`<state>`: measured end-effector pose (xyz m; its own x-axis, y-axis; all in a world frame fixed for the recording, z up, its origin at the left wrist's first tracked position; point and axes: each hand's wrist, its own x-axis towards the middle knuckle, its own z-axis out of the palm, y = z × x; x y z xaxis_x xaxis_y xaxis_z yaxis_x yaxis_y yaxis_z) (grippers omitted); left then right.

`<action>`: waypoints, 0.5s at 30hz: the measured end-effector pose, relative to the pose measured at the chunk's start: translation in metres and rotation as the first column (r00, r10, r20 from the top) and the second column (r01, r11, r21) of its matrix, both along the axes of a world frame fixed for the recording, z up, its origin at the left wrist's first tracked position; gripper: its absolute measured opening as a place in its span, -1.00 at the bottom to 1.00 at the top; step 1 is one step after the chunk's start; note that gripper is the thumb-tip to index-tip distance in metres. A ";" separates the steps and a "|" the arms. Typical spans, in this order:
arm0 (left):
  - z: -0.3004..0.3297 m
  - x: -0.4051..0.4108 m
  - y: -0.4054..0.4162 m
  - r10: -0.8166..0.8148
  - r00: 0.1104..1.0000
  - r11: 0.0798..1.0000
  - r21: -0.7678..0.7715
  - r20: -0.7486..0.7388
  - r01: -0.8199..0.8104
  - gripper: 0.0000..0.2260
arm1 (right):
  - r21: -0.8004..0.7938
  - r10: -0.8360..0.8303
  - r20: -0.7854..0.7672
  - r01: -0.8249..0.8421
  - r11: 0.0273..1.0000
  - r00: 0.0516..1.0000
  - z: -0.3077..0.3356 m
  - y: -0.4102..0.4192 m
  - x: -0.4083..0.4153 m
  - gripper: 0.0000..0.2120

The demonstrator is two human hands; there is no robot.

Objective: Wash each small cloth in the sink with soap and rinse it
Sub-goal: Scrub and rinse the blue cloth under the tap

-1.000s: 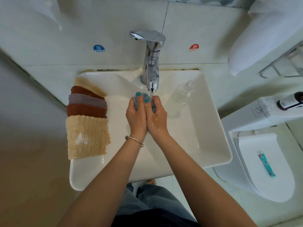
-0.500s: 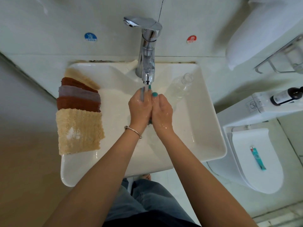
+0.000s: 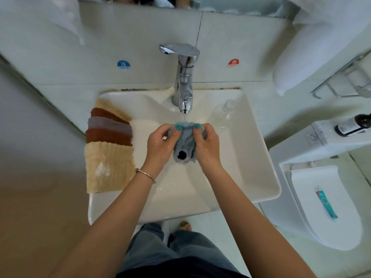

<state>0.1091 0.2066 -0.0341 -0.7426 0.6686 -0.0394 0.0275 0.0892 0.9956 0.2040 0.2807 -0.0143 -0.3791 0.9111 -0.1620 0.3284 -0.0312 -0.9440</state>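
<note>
I look down on a white sink [image 3: 259,157] with a chrome tap [image 3: 183,83] at its back edge; water runs from the spout. Under the stream, my left hand [image 3: 160,145] and right hand [image 3: 206,147] hold a wet grey-blue cloth [image 3: 184,141] between them, above the middle of the basin. Each hand's fingers curl around one side of the cloth, thumbs pinching its top edge, so both hands grip it. A thin bracelet [image 3: 145,174] sits on my left wrist. Along the sink's left rim lies a row of overlapping small cloths [image 3: 109,133]: beige, brown, grey, brown, then a large beige one nearest me. A clear plastic bottle [image 3: 222,115] lies on its side inside the basin, right of the tap.
</note>
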 end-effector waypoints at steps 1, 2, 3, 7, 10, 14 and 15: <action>0.001 0.000 0.001 -0.017 1.000 1.000 -0.007 0.012 0.017 -0.88 | 0.013 0.019 0.026 -0.020 1.000 0.999 -0.002 -0.001 0.002 -0.76; 0.003 0.002 0.004 -0.035 0.999 0.999 -0.016 0.028 0.036 -0.88 | 0.019 0.037 0.032 -0.038 0.999 0.999 -0.003 -0.001 0.006 -0.78; 0.004 0.003 0.008 -0.054 0.998 0.998 -0.026 0.041 0.055 -0.86 | 0.012 0.056 0.018 -0.056 0.998 0.998 -0.004 0.000 0.009 -0.80; 0.007 0.009 0.023 -0.106 0.994 0.991 -0.085 -0.002 0.105 -0.78 | -0.035 0.148 -0.001 -0.148 0.988 0.989 -0.007 0.006 0.021 -0.90; 0.010 0.011 0.022 -0.040 0.999 0.997 -0.069 -0.022 0.038 -0.82 | 0.013 0.120 0.017 -0.121 0.993 0.993 -0.006 0.007 0.018 -0.76; 0.013 0.007 0.012 0.080 0.994 0.995 -0.059 -0.078 -0.085 -0.83 | 0.022 0.067 -0.026 -0.067 0.998 0.997 -0.003 -0.003 0.004 -0.72; 0.013 0.006 0.010 0.099 0.992 0.993 -0.051 -0.083 -0.104 -0.84 | 0.014 0.045 -0.047 -0.044 0.999 0.998 -0.002 -0.005 0.002 -0.73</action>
